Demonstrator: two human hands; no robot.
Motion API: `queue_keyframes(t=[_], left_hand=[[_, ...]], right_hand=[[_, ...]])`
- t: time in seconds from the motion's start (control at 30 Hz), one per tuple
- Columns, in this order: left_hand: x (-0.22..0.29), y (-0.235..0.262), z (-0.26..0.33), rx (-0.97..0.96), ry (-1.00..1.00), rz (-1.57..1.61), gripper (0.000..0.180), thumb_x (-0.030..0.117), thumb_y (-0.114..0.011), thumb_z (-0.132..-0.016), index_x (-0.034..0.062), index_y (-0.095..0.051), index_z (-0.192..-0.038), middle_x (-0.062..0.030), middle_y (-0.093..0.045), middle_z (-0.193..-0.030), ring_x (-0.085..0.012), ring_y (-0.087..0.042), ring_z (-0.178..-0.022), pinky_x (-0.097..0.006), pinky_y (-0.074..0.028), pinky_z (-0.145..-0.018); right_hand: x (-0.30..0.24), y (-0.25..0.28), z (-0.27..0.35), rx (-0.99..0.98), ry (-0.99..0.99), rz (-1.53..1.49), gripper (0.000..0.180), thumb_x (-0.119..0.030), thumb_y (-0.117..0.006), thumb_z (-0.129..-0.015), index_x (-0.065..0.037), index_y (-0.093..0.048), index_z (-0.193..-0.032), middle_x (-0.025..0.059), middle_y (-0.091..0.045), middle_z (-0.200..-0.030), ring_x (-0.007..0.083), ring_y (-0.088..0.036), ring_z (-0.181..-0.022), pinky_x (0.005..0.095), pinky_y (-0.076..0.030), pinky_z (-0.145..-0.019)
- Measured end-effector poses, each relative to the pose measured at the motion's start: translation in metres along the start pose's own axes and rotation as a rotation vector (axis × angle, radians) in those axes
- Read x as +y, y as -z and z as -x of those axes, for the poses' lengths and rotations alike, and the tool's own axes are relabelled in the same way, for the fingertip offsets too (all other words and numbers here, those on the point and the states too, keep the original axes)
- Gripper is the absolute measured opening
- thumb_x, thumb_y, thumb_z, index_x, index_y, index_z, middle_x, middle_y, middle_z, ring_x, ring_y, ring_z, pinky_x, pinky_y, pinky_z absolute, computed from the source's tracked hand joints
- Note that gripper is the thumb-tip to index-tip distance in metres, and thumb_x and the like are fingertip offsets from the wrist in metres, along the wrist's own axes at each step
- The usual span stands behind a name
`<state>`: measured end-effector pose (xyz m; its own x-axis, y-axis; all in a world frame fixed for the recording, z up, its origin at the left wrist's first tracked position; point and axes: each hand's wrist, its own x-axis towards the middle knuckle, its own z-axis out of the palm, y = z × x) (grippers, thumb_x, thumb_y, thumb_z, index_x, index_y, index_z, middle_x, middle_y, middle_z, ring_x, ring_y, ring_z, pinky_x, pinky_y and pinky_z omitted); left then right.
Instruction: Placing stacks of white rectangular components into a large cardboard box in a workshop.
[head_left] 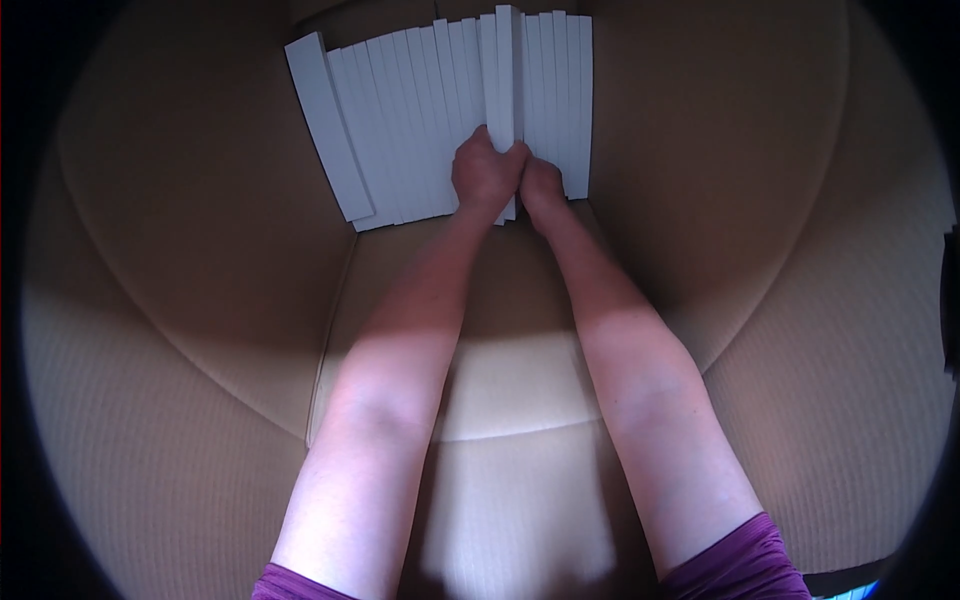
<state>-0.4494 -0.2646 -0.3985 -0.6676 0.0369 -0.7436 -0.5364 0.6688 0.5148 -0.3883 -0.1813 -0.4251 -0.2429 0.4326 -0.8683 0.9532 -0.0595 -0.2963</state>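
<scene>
Both arms reach far down into a big brown cardboard box (200, 300). At the bottom stands a row of thin white boxes (400, 120), all on their narrow edges, packed side by side like books on a shelf. That way many of them fit in a small space.

One white box (505, 70) sticks up a bit higher than the others, near the middle of the row. The left hand (485, 175) is curled tight around its near end. The right hand (543, 185) is closed too and pressed right beside the left one, touching it. I cannot tell how much of the raised box the right hand really holds, because the left hand is in the way. I think both hands are used because the row is packed so snugly, and one hand alone might slip.

The box at the far left end (325, 130) leans outward, away from the rest. There is nothing beside it to hold it straight, so it tips.

The tall brown walls of the cardboard box rise all around, and its flaps (800, 400) are folded open and out of the way. The person wears short purple sleeves (745, 565), so the arms are bare.
</scene>
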Motion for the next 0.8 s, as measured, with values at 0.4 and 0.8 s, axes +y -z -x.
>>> queue_keyframes(t=[0.4, 0.8], left_hand=[[0.003, -0.004, -0.001, 0.054, 0.025, -0.084, 0.04, 0.033, -0.076, -0.073, -0.0001, -0.067, -0.094, -0.0197, -0.072, -0.092, -0.0354, -0.07, -0.087, -0.044, -0.055, -0.079], [0.015, 0.0, -0.009, -0.07, 0.08, -0.189, 0.048, 0.037, -0.074, -0.075, -0.0039, -0.066, -0.099, -0.022, -0.07, -0.099, -0.0359, -0.069, -0.095, -0.044, -0.055, -0.084]], right_hand=[[0.002, 0.001, 0.006, -0.04, 0.117, 0.3, 0.059, -0.041, -0.032, -0.102, 0.004, -0.071, -0.101, 0.0283, -0.068, -0.106, 0.0432, -0.062, -0.107, 0.0493, -0.046, -0.096], [0.004, 0.027, 0.011, -0.341, 0.106, 0.227, 0.056, -0.044, -0.05, -0.095, -0.002, -0.056, -0.133, 0.0237, -0.063, -0.127, 0.0384, -0.057, -0.122, 0.0441, -0.045, -0.101]])
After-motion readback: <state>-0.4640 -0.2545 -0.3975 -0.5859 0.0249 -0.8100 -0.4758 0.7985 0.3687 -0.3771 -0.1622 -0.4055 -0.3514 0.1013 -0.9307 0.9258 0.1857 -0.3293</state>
